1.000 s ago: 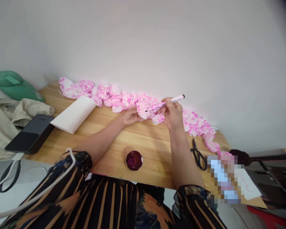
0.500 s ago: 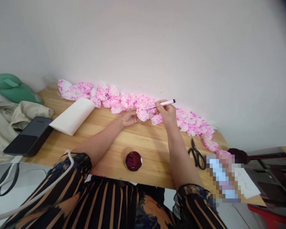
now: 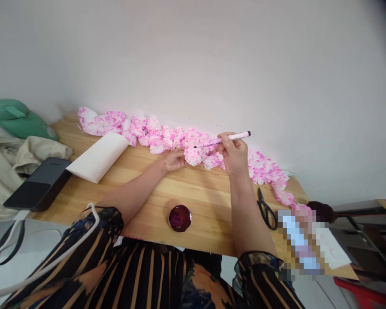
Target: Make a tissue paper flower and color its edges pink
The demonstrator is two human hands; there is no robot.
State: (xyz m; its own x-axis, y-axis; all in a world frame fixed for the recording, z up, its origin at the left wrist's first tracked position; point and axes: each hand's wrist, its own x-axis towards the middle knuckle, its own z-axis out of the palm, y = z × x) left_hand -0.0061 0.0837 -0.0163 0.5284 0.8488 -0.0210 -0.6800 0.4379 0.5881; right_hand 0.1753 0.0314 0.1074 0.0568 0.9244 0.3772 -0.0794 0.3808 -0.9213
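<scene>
My right hand [image 3: 234, 151] is closed around a pink-barrelled pen [image 3: 239, 136] with a black end. Its thin dark tip points left and lies over a white-and-pink ruffled flower [image 3: 193, 155]; whether it touches the petals I cannot tell. My left hand [image 3: 175, 159] grips the left underside of that flower, with some of its fingers hidden behind the petals. Similar blossoms [image 3: 154, 133] run in a long row along the wall on both sides. A small round pot of dark red liquid [image 3: 180, 218] sits nearer my body.
Black-handled scissors [image 3: 266, 210] lie right of my right forearm, beside a blurred-out patch and a white sheet [image 3: 333, 249]. On the left are a folded white paper [image 3: 99, 156], a black power bank-like device [image 3: 38, 184], beige cloth [image 3: 45, 150] and a green object [image 3: 21, 118].
My right hand has moved to the right with the pen, drawing its tip out from deeper among the petals. The left hand and the flower have stayed nearly in place.
</scene>
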